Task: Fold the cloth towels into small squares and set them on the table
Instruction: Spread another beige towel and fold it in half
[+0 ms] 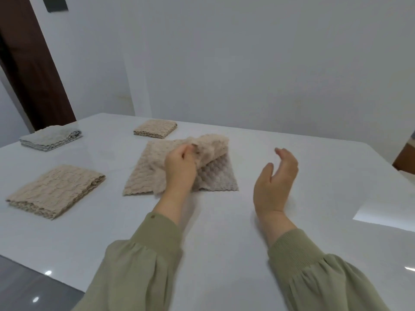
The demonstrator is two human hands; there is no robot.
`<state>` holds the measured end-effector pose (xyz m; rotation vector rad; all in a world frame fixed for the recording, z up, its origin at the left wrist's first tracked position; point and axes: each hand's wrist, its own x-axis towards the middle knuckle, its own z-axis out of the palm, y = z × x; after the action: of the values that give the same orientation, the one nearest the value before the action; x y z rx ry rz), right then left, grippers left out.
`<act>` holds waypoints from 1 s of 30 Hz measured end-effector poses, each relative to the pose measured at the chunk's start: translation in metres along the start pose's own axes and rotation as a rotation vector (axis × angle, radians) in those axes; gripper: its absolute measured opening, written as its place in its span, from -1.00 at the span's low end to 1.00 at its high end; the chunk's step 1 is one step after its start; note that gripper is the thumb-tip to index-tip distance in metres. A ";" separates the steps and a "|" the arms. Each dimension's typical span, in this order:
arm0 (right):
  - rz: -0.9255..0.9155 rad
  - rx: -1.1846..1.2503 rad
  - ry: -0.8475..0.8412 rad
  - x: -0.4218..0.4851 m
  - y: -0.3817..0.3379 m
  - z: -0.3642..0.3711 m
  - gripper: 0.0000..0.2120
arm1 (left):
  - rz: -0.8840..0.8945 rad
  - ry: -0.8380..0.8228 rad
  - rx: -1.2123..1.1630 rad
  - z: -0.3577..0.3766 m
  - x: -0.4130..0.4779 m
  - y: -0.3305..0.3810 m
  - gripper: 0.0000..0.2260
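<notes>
Head view shows a white table [224, 232] with four towels on it and a person's two hands over the middle. The left hand [179, 169] pinches the right-hand part of a beige towel [143, 173] between thumb and fingers and holds it raised over the part lying flat, so the cloth arches up at the far side; this looks like a fold being carried across from right to left, probably to halve the towel. The right hand [275, 182] hovers just beside the towel, fingers spread and loosely curved, holding nothing, apparently free to press or smooth the fold. Motion blur softens the lifted flap, so exactly which edge is gripped cannot be told. Three folded towels lie well apart from the work, likely set aside to keep the centre free: a beige stack [56, 190] near the left edge, a small beige square [155, 128] just beyond the open towel, and a grey one [50, 138] at the far left. No containers are visible; every towel rests directly on the tabletop.
</notes>
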<state>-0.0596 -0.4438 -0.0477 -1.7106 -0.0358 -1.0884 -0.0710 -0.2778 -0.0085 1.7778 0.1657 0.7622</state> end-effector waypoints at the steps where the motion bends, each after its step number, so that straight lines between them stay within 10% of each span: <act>1: -0.011 0.011 0.048 0.004 0.003 -0.006 -0.62 | -0.017 -0.186 -0.083 0.007 -0.007 0.010 -0.70; 4: 0.028 0.021 0.150 0.012 0.010 -0.024 -0.60 | -0.057 -0.804 -0.221 0.022 -0.026 0.019 -0.65; 8: -0.005 -0.072 0.094 0.010 0.006 -0.035 -0.58 | -0.105 -0.444 -0.265 0.004 -0.012 -0.002 -0.69; 11: -0.012 -0.457 -0.514 0.001 -0.002 -0.030 -0.51 | -0.114 -0.245 0.204 -0.003 -0.003 -0.030 -0.72; 14: -0.067 -0.839 -0.990 -0.009 0.002 -0.021 -0.56 | 0.060 -0.439 0.484 0.005 -0.008 -0.046 -0.65; 17: 0.012 -0.938 -0.793 -0.002 0.003 -0.023 -0.84 | 0.171 -0.643 0.837 0.012 -0.011 -0.050 -0.50; 24: 0.078 -0.730 -0.264 0.015 0.017 -0.034 -0.81 | -0.011 -0.619 1.099 -0.003 0.000 -0.057 -0.55; 30: 0.021 -0.916 -0.795 -0.001 0.017 -0.021 -0.54 | -0.133 -0.348 1.253 -0.014 0.007 -0.051 -0.58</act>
<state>-0.0651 -0.4668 -0.0604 -2.8737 -0.0189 -0.3155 -0.0604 -0.2448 -0.0495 2.9957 0.6125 0.1803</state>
